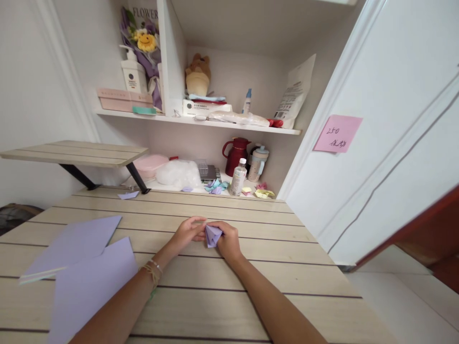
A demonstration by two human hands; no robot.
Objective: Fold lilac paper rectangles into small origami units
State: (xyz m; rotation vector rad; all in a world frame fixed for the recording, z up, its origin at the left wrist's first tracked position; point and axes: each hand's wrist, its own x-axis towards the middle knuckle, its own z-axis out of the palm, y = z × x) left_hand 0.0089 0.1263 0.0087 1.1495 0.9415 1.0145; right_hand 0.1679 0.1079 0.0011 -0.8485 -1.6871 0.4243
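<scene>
A small piece of folded purple paper (pixel 212 237) is held just above the middle of the wooden table, its creased, pointed layers facing me. My right hand (pixel 228 240) is closed round its right side. On the other side, my left hand (pixel 189 232) has curled fingers, with the fingertips pinching at the paper's left edge; exactly how they grip is partly hidden. Bracelets (pixel 154 271) circle my left wrist. To the left lie flat sheets of purple paper (pixel 91 282), and farther back another stack of sheets (pixel 77 243).
A raised wooden shelf (pixel 75 154) on black legs stands at the table's back left, near a purple scrap (pixel 128 195). Behind the table are folded coloured papers (pixel 217 186), a clear bottle (pixel 238 177), a red jug (pixel 236 157) and a tumbler (pixel 258 164).
</scene>
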